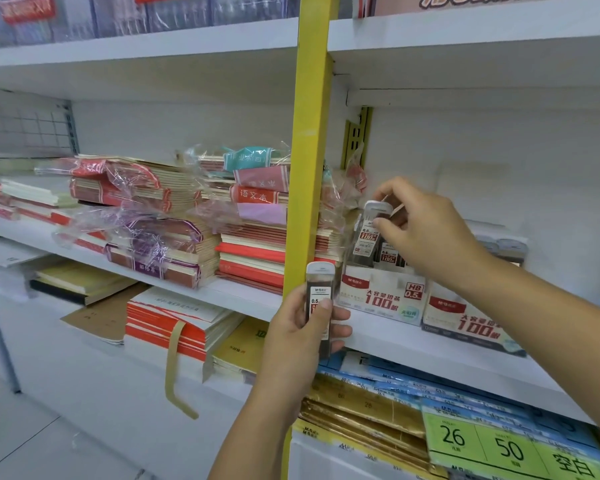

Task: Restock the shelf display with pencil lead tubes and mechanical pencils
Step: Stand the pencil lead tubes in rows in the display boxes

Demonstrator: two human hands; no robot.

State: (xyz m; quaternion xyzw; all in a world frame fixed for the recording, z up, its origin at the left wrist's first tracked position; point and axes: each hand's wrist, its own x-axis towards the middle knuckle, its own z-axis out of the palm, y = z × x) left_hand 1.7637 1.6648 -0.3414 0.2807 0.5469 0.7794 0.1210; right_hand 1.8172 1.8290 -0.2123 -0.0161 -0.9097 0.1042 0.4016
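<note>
**Step in hand: slotting lead tubes into the box**

Your right hand (430, 233) pinches a tube (367, 237) near its white cap, thumb and fingers curled on it. The tube is upright, just above the box (378, 299) on the shelf (395, 341). A few tubes already stand in that box.

Your left hand (298, 327) grips a spare tube (319, 289) upright by the yellow post (309, 168), left of the box.

Lead restock looks part done; no mechanical pencils in view.

Next move likely calls for lowering the tube straight into a free slot, label forward, without knocking its neighbours. Then pass the spare tube across.

A second box (471, 323) sits just right of the first; can't tell if they touch.
</note>
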